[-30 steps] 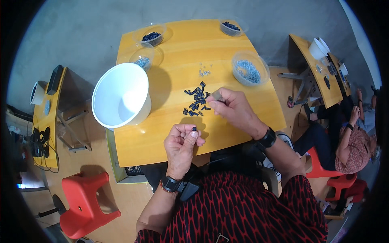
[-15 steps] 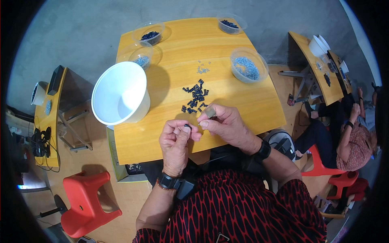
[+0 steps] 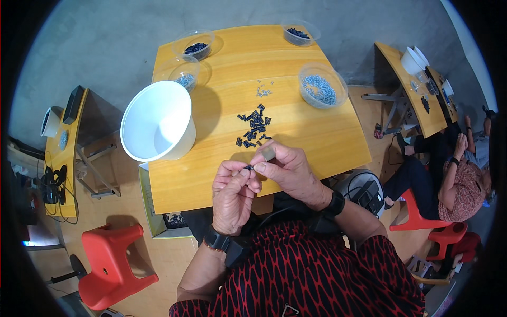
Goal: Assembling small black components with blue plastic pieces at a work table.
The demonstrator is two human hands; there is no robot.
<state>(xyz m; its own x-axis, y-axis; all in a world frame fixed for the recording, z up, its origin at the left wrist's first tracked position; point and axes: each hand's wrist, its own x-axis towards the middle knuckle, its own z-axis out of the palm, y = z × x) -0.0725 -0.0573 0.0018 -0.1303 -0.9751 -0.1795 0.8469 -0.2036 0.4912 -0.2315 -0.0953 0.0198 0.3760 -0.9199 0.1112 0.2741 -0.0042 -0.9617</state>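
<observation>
My left hand (image 3: 232,194) pinches a small black plastic part (image 3: 249,167) between thumb and fingertips, just over the table's near edge. Close against it, the thumb and finger of my right hand (image 3: 291,170) are pressed together at the part; whatever they grip is too small to make out. A greyish-tan wrap (image 3: 269,154) covers one of my right fingers. Just beyond my hands lies a loose pile of small black parts (image 3: 255,126). Farther back are several tiny silver screws (image 3: 263,92) scattered on the wooden table (image 3: 237,63).
A large white bucket (image 3: 138,121) stands at the left. Clear tubs hold silver screws (image 3: 319,91) at right, more screws (image 3: 185,80) at left, and black parts (image 3: 196,48) (image 3: 298,34) at the back. A red stool (image 3: 113,264) is lower left; another person (image 3: 459,185) sits at far right.
My right hand has moved slightly left and my left hand slightly right, so their fingertips now meet at the black part. The pile and containers stay put.
</observation>
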